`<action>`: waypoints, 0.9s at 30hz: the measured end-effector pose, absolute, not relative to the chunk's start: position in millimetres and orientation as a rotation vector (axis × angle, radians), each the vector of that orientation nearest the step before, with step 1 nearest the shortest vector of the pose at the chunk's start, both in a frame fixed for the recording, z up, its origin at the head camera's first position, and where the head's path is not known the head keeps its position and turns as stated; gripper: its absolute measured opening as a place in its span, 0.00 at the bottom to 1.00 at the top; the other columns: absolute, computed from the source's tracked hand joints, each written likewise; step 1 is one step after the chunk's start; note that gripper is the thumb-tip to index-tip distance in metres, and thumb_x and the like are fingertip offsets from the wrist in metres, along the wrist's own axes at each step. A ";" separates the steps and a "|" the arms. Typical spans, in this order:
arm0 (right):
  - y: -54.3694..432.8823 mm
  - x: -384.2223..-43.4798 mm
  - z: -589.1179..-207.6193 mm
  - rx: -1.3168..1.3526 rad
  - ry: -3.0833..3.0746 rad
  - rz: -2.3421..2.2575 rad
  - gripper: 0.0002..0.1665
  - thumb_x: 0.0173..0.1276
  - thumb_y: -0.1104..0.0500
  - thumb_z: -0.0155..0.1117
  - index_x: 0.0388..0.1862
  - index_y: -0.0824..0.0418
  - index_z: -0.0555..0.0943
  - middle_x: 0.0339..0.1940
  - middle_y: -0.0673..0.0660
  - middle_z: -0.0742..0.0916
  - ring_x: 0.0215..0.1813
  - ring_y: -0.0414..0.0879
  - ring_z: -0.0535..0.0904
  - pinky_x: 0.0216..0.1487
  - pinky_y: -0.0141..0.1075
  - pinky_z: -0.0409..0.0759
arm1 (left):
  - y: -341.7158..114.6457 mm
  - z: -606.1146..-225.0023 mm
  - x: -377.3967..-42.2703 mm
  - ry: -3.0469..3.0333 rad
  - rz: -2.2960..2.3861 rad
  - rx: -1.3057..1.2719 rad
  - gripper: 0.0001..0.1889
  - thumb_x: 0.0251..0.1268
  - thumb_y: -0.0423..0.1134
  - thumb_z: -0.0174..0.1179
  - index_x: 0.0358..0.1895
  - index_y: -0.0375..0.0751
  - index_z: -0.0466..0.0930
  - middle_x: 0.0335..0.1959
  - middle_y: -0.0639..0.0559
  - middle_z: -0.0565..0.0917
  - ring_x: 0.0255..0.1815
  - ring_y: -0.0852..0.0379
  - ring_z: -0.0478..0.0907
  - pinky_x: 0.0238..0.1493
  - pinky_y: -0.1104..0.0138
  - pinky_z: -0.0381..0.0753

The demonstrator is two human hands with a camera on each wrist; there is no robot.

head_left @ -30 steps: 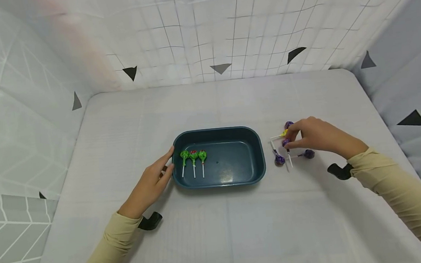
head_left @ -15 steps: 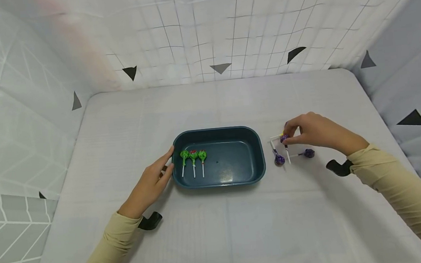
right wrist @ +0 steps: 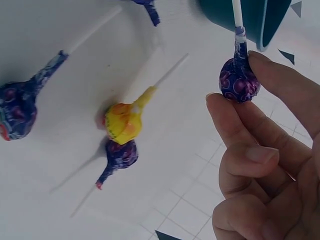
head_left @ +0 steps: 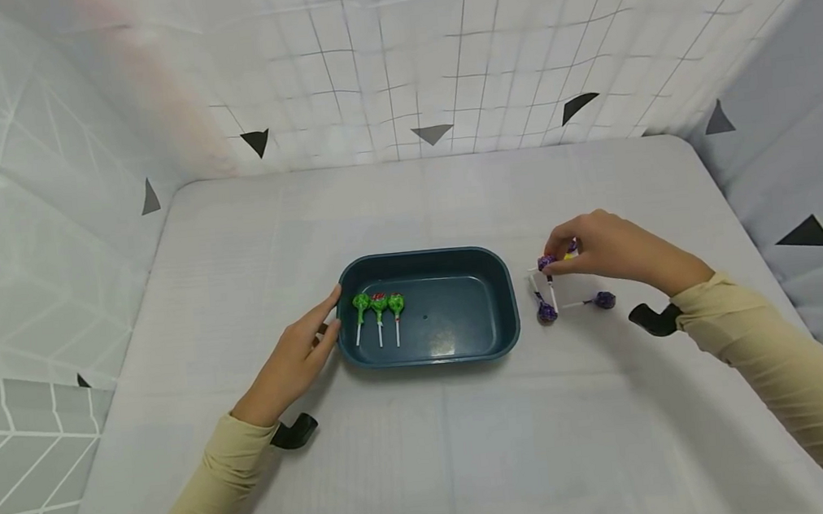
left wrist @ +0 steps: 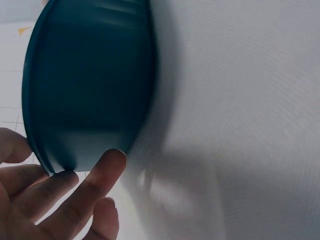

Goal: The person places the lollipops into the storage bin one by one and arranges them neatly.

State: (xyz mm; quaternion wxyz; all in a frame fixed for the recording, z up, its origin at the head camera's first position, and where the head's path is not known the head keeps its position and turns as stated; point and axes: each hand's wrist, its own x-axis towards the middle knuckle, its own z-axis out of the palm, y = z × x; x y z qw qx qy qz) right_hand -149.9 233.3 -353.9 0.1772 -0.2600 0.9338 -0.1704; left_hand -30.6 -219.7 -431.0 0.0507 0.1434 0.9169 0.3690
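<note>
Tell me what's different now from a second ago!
The right hand moved a little away from the person and to the left, carrying the purple lollipop between its fingertips. It hasn't let go. The left hand stayed at the tray, and the three green lollipops inside stayed put.

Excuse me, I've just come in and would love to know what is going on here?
A person's right hand pinches a purple-wrapped lollipop by its candy end, beside the teal tray. The left hand touches the tray's left end. Three green-wrapped lollipops lie in a row inside, towards that end. Outside it, three more purple-wrapped ones and a yellow-wrapped lollipop lie on the table.
</note>
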 end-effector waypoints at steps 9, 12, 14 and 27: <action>225.2 -152.6 -349.2 -0.762 2.638 -0.516 0.09 0.67 0.52 0.76 0.43 0.54 0.90 0.39 0.49 0.92 0.38 0.43 0.85 0.41 0.40 0.81 | -219.7 -431.0 -31.0 2.790 1.119 0.441 0.29 0.85 0.41 0.48 0.83 0.44 0.55 0.78 0.41 0.70 0.49 0.48 0.85 0.52 0.52 0.84; 222.5 -153.2 -348.4 -0.773 2.628 -0.538 0.09 0.67 0.52 0.76 0.43 0.53 0.90 0.39 0.49 0.92 0.36 0.43 0.85 0.39 0.39 0.80 | -219.6 -430.9 -30.7 2.795 1.111 0.436 0.29 0.85 0.41 0.48 0.83 0.44 0.55 0.78 0.41 0.70 0.49 0.49 0.86 0.51 0.52 0.84; 220.1 -153.4 -347.6 -0.768 2.622 -0.544 0.10 0.68 0.51 0.75 0.44 0.53 0.90 0.38 0.49 0.92 0.36 0.43 0.85 0.38 0.38 0.80 | -219.4 -430.4 -30.5 2.794 1.107 0.429 0.29 0.86 0.41 0.48 0.83 0.44 0.55 0.77 0.41 0.70 0.49 0.49 0.85 0.52 0.52 0.84; 201.2 -155.0 -348.6 -0.785 2.607 -0.570 0.09 0.67 0.50 0.76 0.42 0.52 0.90 0.39 0.50 0.92 0.33 0.43 0.82 0.36 0.38 0.79 | -219.5 -431.2 -30.5 2.792 1.111 0.422 0.29 0.85 0.41 0.49 0.83 0.44 0.55 0.77 0.42 0.71 0.48 0.50 0.85 0.50 0.53 0.84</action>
